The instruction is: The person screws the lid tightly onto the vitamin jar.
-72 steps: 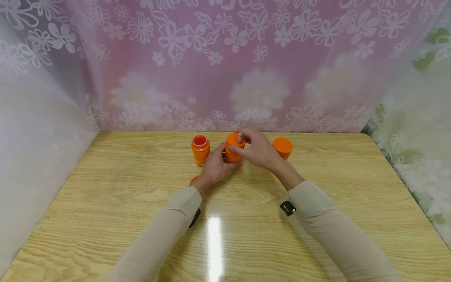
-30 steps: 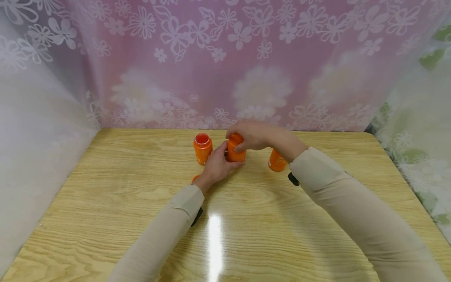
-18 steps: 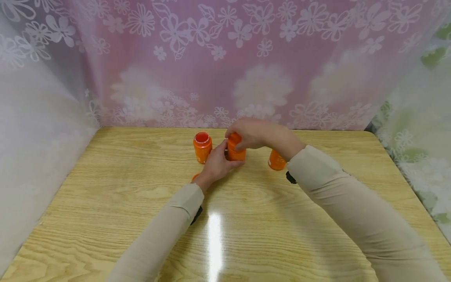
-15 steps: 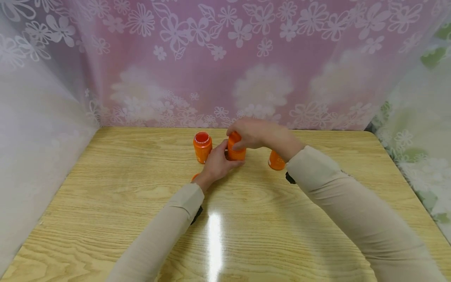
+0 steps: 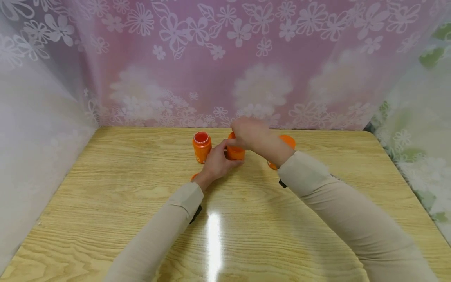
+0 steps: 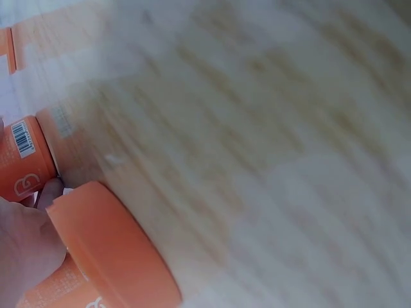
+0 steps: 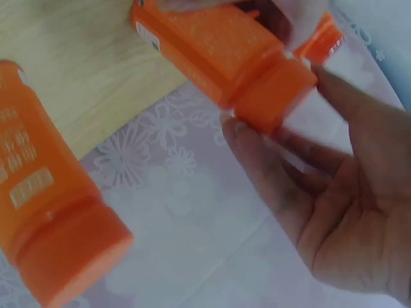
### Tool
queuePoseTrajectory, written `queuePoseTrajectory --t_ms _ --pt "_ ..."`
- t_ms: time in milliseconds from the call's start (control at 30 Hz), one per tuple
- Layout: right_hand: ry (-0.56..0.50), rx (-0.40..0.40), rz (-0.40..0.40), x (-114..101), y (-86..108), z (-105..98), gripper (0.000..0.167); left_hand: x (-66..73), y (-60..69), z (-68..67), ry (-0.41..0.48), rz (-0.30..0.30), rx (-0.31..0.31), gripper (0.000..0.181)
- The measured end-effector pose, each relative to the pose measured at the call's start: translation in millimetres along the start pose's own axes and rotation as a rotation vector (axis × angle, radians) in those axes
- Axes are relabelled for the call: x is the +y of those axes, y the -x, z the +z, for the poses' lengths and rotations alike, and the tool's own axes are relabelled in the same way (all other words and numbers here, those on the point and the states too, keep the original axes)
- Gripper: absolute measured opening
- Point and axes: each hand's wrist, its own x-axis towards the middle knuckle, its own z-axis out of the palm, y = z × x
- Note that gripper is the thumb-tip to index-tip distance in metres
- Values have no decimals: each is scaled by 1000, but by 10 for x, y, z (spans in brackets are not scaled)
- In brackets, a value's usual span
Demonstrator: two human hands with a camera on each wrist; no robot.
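My left hand [image 5: 216,162] grips the body of the middle orange bottle [image 5: 235,153], which stands upright on the table. Over its top, my right hand [image 5: 251,135] has its fingers about the orange screw cap [image 7: 273,96], thumb on one side and fingers on the other. The head view mostly hides this cap. Left of the hands stands an uncapped orange bottle [image 5: 202,150], its red mouth facing up. A loose orange cap [image 6: 119,247] lies by my left wrist, largely covered in the head view. To the right, a capped orange bottle [image 7: 51,186] is partly behind my right forearm.
The wooden table [image 5: 123,188] ends at the back against a pink flowered curtain [image 5: 176,90], close behind the bottles. Pale flowered curtains [image 5: 423,117] hang along the sides. A bright reflection runs down the table's front middle.
Over the frames my right hand reaches over the bottle's cap, then turns at the wrist, its forearm swinging slightly left. The right bottle's cap shows again. My left hand keeps its grip.
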Motion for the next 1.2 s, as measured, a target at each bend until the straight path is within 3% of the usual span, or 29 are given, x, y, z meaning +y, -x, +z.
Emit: queuePoseTrajectory --t_ms 200,333,400,567,633,767,1100,1200 --pt "73 95 131 -59 13 101 50 1 7 -2 -21 -7 -8 61" --pt "50 65 177 -31 7 96 59 -9 0 4 -21 -1 -2 62" --pt "10 51 96 35 5 57 57 -13 -2 7 -13 6 -1 62" --pt "-72 -27 -316 224 2 -87 38 -4 2 1 -8 6 -2 59" --pt "-101 -84 -393 254 -2 -118 34 5 5 -2 -9 3 -2 59" --pt "-112 -130 -389 265 -10 -121 31 20 5 8 -3 0 -14 58" --pt "-73 -43 -302 179 2 -64 35 -2 6 5 17 -19 4 53" --pt "-77 -30 -272 181 16 -42 36 -1 -1 14 33 -16 -20 54"
